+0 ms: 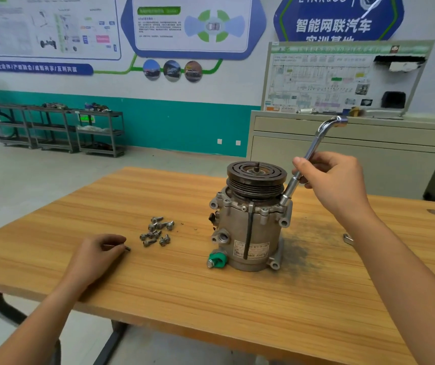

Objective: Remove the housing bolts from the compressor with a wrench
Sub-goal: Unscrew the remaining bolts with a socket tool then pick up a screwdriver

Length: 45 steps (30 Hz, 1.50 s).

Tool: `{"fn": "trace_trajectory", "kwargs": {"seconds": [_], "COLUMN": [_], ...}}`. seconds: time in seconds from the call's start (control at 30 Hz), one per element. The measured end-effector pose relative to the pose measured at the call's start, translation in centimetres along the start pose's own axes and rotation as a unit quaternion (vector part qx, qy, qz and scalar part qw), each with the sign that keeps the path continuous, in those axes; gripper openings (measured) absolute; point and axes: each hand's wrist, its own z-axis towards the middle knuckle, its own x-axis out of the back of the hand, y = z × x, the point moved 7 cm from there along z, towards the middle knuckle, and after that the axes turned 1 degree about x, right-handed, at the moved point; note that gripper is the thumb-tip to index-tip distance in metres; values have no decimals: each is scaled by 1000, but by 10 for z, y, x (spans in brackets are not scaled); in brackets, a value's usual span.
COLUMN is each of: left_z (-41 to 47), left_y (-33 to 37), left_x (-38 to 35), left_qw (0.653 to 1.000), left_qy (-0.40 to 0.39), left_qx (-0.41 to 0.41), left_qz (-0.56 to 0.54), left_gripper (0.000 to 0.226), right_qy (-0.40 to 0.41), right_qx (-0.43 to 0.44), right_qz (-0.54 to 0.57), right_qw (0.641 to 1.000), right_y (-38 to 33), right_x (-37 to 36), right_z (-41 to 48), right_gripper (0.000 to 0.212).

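On the bench (158,285), the compressor (250,233) stands upright. The right hand (334,180), fingers curled, grips the wrench (315,143), socket end on the housing flange. The left hand (98,251) pinches a bolt (127,248) near the loose bolts (157,231). A metal item (348,238) behind the right forearm is largely hidden.

Single head-worn view; forward and downward; close above table (158,299)

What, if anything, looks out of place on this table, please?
A dark, dusty smear stains the wooden table just right of the compressor, like grime or filings; small dark crumbs lie near the loose bolts.
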Motion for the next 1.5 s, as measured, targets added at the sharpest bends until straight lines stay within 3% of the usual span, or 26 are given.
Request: {"fn": "trace_trajectory", "kwargs": {"seconds": [0.17, 0.33, 0.47, 0.67, 0.93, 1.1, 1.2, 1.33, 1.5], "left_z": [6, 12, 14, 12, -1, -24, -28, -24, -9], "left_y": [13, 11, 10, 28, 141, 245, 296, 348, 371], "left_x": [-10, -23, -26, -26, -31, -23, -28, -54, -63], "left_qw": [997, 997, 998, 995, 971, 923, 905, 908, 893], "left_qy": [35, 16, 6, 62, 59, 46, -2, -114, -210], "left_qx": [-39, -42, -53, -79, -198, -326, -353, -363, -357], "left_qz": [57, 66, 36, -23, -118, -197, -236, -175, -175], "left_gripper": [16, 10, 6, 5, 13, 16, 21, 39, 30], "right_qy": [2, 12, 15, 16, -51, -112, -118, -146, -210], "right_qx": [0, -11, -11, 3, 26, 35, 28, 30, -29], "right_qz": [-9, -16, -36, -57, -125, -178, -171, -134, -59], "right_qw": [1000, 1000, 999, 998, 991, 977, 978, 980, 976], "right_y": [1, 4, 5, 0, -14, -17, -14, -14, -3], "right_x": [3, 8, 6, 2, -14, -22, -22, -22, -24], "right_z": [0, 2, 1, 0, 9, 14, 13, 11, 10], "right_gripper": [6, 8, 10, 15, 21, 23, 23, 16, 10]}}
